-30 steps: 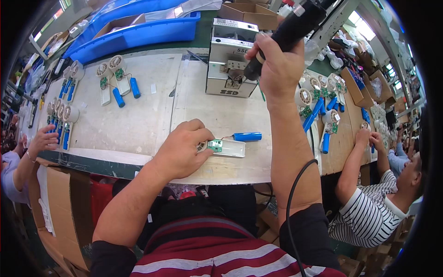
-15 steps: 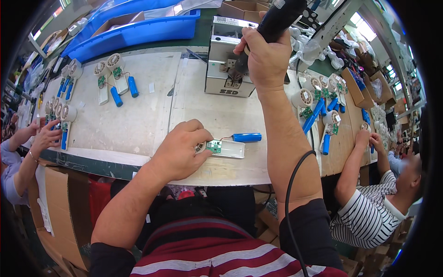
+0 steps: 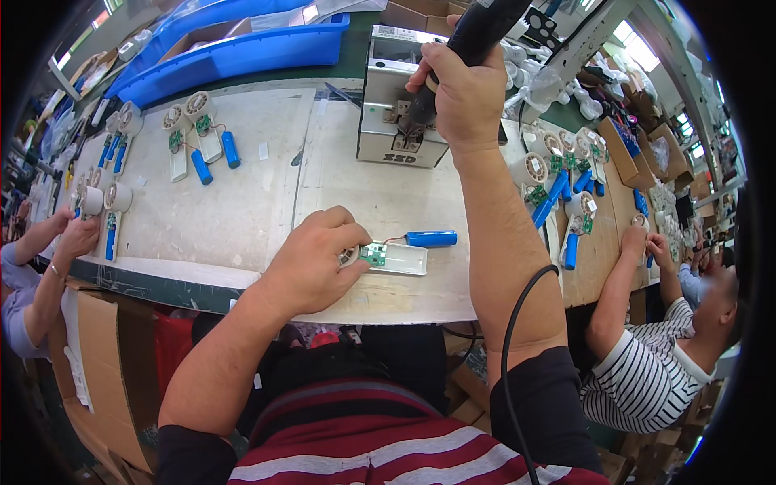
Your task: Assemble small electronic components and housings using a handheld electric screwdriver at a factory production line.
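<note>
My left hand (image 3: 317,260) is closed on the round end of a small handheld fan (image 3: 408,261), keeping it on the table. The fan's open white handle shows a green circuit board (image 3: 374,254). A thin wire links the board to a blue cylindrical battery (image 3: 431,238) lying just beyond the handle. Up and to the right, my right hand (image 3: 470,101) grips a black electric screwdriver (image 3: 485,36). Its lower end points down into the front of a metal box, a screw feeder (image 3: 373,145); the bit tip is hard to make out.
Fans with batteries (image 3: 198,133) lie at the far left, and several more (image 3: 558,190) crowd the right. A blue bin (image 3: 275,50) stands behind. Co-workers' hands (image 3: 77,234) work at the left and right edges. The screwdriver's cable (image 3: 511,323) crosses my right forearm.
My hands and the fan hold nearly the same place; the screwdriver stays at the feeder. At the left edge, a co-worker's hands have shifted with a fan.
</note>
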Available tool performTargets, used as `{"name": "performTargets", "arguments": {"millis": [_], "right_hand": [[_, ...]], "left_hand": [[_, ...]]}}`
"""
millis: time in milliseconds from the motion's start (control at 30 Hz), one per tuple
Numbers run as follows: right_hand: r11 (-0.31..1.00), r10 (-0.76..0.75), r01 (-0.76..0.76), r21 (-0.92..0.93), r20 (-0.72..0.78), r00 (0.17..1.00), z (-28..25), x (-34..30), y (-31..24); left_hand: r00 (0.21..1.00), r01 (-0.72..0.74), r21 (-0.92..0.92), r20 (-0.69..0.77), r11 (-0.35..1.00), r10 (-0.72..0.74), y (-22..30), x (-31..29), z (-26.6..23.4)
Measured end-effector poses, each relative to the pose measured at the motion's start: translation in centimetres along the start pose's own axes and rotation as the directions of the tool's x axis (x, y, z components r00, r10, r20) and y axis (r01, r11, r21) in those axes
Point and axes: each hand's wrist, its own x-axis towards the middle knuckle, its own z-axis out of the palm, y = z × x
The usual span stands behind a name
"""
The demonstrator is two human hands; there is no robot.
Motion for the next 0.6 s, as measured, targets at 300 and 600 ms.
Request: {"name": "performTargets", "arguments": {"millis": [300, 600], "right_hand": [[0.998, 0.002, -0.002, -0.057, -0.007, 1.000, 0.9, -0.5, -0.9], [0.999, 0.006, -0.005, 0.038, -0.023, 1.000, 1.3, -7.0, -4.7]], "left_hand": [[1.000, -0.001, 0.015, 0.006, 1.000, 0.001, 0.0, -0.1, -0.1], [1.000, 0.015, -0.020, -0.007, 1.000, -0.015, -0.8, -0.3, 0.5]]}}
